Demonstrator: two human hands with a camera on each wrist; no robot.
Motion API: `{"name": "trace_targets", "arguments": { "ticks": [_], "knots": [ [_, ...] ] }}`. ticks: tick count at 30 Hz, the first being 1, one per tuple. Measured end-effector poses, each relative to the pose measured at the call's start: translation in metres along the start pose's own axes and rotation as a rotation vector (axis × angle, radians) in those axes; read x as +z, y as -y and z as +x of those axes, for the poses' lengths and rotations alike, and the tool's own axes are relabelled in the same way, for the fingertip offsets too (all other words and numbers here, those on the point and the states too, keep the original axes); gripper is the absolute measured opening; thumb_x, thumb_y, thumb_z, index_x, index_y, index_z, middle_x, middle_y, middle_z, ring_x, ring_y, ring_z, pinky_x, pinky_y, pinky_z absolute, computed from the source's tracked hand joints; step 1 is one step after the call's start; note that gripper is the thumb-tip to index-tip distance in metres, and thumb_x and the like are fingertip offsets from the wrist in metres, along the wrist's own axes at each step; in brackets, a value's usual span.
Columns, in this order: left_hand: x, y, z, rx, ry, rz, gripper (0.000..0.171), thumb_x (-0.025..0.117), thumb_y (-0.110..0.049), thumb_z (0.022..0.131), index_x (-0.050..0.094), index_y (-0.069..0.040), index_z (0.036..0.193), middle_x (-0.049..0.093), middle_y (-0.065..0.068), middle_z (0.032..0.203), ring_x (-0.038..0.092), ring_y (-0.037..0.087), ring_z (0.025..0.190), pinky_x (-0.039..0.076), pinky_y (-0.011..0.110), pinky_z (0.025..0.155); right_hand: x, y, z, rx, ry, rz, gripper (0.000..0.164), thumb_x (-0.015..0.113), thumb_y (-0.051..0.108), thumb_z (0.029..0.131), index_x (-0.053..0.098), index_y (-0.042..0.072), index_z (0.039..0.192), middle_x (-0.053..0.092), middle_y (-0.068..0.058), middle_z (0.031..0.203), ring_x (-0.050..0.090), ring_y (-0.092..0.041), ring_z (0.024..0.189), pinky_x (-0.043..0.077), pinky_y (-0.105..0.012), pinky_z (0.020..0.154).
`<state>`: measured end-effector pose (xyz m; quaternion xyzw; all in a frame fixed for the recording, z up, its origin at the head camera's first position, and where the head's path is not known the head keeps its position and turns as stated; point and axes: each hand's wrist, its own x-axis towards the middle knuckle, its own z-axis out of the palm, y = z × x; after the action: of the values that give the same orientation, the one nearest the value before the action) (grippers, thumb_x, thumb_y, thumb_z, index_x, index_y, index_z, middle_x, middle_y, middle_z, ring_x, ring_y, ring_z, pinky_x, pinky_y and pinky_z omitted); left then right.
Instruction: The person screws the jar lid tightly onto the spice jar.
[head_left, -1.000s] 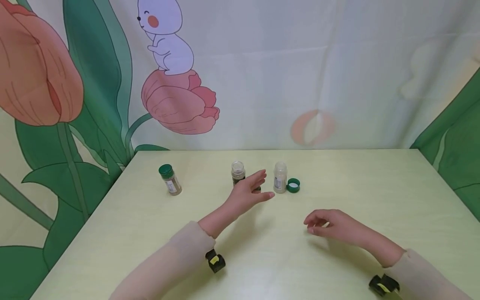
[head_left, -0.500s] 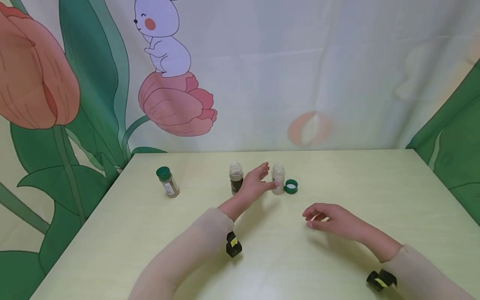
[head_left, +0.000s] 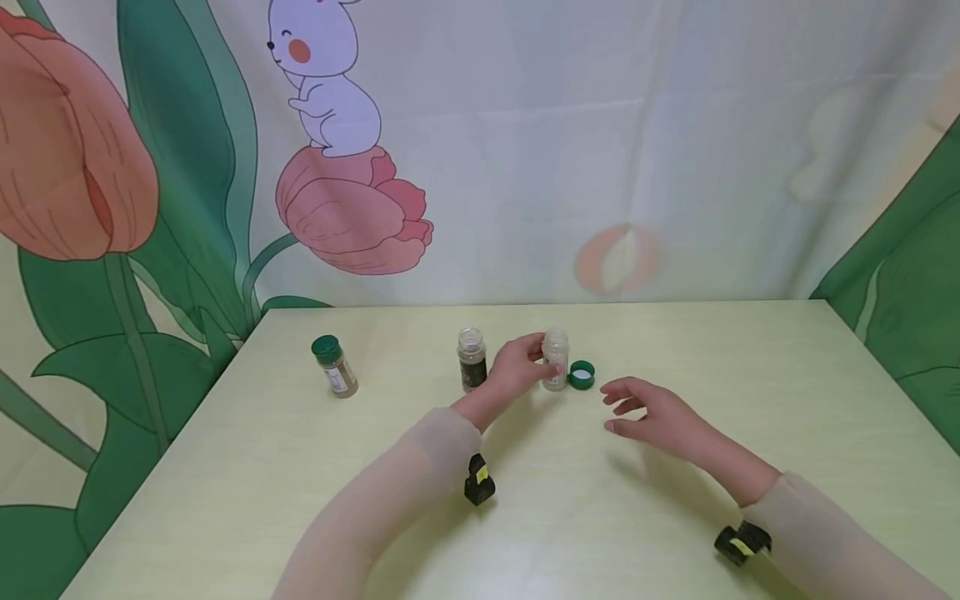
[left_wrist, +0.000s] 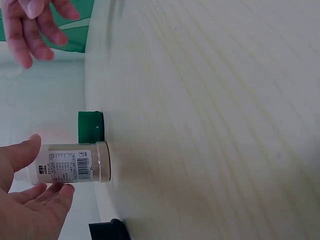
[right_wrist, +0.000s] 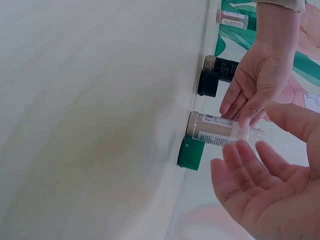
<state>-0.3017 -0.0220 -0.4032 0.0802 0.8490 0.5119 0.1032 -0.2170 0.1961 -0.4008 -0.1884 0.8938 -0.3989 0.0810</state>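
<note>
An uncapped clear spice jar (head_left: 556,360) with pale contents and a white label stands upright on the table. My left hand (head_left: 519,367) holds it from the left, thumb along the near side and fingers on the far side; in the left wrist view the thumb and fingertips lie at opposite sides of the jar (left_wrist: 70,164). Just right of the jar lies its green cap (head_left: 581,375), inner side up. My right hand (head_left: 654,412) hovers over the table right of the cap, fingers loosely bent and apart, holding nothing.
Left of my left hand stands an uncapped jar (head_left: 472,360) with a dark label; a dark cap (right_wrist: 208,83) sits beside it, hidden in the head view. Farther left is a green-capped jar (head_left: 335,367). A printed curtain (head_left: 495,167) hangs behind the table.
My left hand has moved right, from near the dark-labelled jar to the pale jar, and its fingers have closed round it. My right hand has risen slightly toward the cap, fingers spreading.
</note>
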Motion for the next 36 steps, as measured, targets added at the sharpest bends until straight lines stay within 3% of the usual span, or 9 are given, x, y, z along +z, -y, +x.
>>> {"name": "trace_targets", "arguments": {
  "ticks": [4, 13, 20, 26, 36],
  "knots": [
    [0.0, 0.002, 0.001, 0.008, -0.005, 0.018, 0.058, 0.072, -0.006, 0.094, 0.051, 0.002, 0.147, 0.061, 0.02, 0.146, 0.058, 0.033, 0.138, 0.048, 0.045, 0.115, -0.001, -0.001, 0.009, -0.012, -0.035, -0.002, 0.058, 0.072, 0.014, 0.095, 0.048, -0.008, 0.144, 0.06, -0.03, 0.138, 0.062, -0.044, 0.124, 0.057, -0.051, 0.099],
    [0.001, 0.004, 0.004, 0.012, -0.009, 0.064, 0.056, 0.073, -0.01, 0.094, 0.053, 0.004, 0.144, 0.063, 0.022, 0.142, 0.06, 0.034, 0.135, 0.048, 0.045, 0.114, -0.006, -0.003, 0.032, 0.015, -0.041, -0.061, 0.063, 0.071, 0.015, 0.096, 0.044, -0.004, 0.149, 0.048, -0.029, 0.153, 0.053, -0.048, 0.135, 0.051, -0.057, 0.106],
    [0.0, 0.004, 0.004, 0.008, -0.002, 0.06, 0.053, 0.073, -0.012, 0.095, 0.056, 0.003, 0.143, 0.064, 0.021, 0.141, 0.06, 0.035, 0.134, 0.048, 0.046, 0.114, -0.011, -0.01, 0.052, 0.014, -0.043, -0.127, 0.061, 0.072, 0.015, 0.094, 0.047, -0.006, 0.146, 0.052, -0.03, 0.148, 0.055, -0.048, 0.132, 0.053, -0.056, 0.103],
    [0.0, 0.005, 0.004, 0.011, -0.001, 0.065, 0.049, 0.073, -0.012, 0.095, 0.058, 0.003, 0.14, 0.067, 0.021, 0.137, 0.064, 0.034, 0.129, 0.051, 0.045, 0.11, -0.013, -0.019, 0.069, 0.064, -0.004, -0.193, 0.062, 0.073, 0.016, 0.093, 0.049, -0.008, 0.144, 0.059, -0.031, 0.139, 0.059, -0.045, 0.125, 0.052, -0.054, 0.103],
    [0.002, 0.007, 0.006, 0.03, 0.007, 0.089, 0.045, 0.071, -0.012, 0.096, 0.061, 0.001, 0.139, 0.069, 0.02, 0.134, 0.066, 0.033, 0.125, 0.054, 0.044, 0.106, -0.01, -0.029, 0.087, 0.151, 0.03, -0.164, 0.057, 0.075, 0.016, 0.092, 0.053, -0.01, 0.137, 0.061, -0.031, 0.134, 0.06, -0.043, 0.121, 0.053, -0.051, 0.103]
  ]
}}
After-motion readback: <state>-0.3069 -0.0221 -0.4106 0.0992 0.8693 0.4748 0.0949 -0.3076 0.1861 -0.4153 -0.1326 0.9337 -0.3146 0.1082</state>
